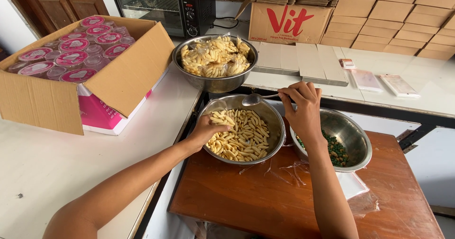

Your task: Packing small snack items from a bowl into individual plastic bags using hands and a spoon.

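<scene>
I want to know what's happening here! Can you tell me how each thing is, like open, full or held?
Left hand: in the stick-snack bowl, touching snacks.
Right hand: holding a spoon.
Green-snack bowl: partly filled.
Back bowl: heaped with bagged snacks.
Cardboard box: open, full of sealed cups.

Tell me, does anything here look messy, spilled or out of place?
Little stands out. Crumpled clear plastic wrap lies loose on the wooden table beside the bowl of pale snack sticks. No snacks have spilled; all three bowls sit upright.
</scene>
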